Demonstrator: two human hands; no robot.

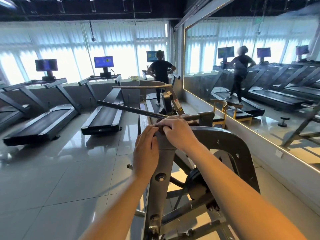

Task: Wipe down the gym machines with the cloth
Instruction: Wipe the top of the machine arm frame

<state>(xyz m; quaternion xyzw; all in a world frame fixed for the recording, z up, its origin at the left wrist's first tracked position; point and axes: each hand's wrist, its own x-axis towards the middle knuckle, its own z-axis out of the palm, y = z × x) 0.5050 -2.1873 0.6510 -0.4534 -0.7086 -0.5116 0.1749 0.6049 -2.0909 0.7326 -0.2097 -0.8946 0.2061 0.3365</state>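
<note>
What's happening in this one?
A person is wiping a grey weight machine. The right hand holds a dark cloth on top of the machine's post; the left hand lies against the post's side, fingertips at the cloth. Someone else stands on a treadmill by the windows.

Glossy grey floor tiles (57, 170) carried reflections of the windows. Tall windows with pale vertical blinds (69, 47) ran along the far wall. Three lit screens were noted before them, at left (46, 65), centre (103, 62) and right (151, 56). A person in dark clothing (161, 73) stood facing the right screen, hands on hips. A large wall mirror (277, 80) lined the right side. A gold-framed chair with a black seat (219, 120) stood against it. Exposed pipework (86, 7) crossed the dark ceiling, and a small dark fitting (93, 39) hung from it on a cable.
</note>
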